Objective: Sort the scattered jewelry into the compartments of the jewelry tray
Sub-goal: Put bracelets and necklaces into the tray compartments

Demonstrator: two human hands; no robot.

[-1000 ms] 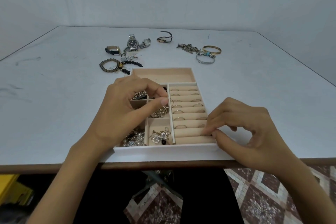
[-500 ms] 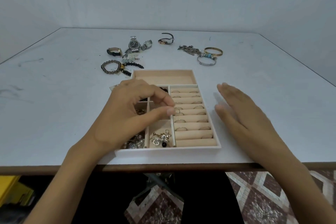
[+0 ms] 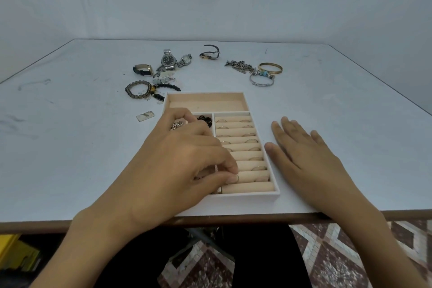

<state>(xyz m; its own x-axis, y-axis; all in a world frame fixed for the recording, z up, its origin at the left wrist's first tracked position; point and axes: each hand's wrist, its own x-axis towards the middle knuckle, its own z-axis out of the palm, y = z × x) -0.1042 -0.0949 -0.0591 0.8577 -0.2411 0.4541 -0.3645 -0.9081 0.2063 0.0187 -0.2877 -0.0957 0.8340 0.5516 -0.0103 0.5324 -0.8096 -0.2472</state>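
Over padded ring rolls [image 3: 243, 174], left hand [image 3: 184, 166] pinching thin metal ring [image 3: 236, 179] (round).

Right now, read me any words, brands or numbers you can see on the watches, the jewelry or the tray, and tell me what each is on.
None can be read.
Steel watch: dial markings too small and blurred.
Small card left of the jewelry tray: dark marks, illegible.
Other watches, bracelets, tray: no lettering visible.

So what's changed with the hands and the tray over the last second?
The left hand carried a pinched ring toward the near ring rolls. The right hand let go of the tray and now lies open beside it. The tray and the scattered jewelry stayed put.
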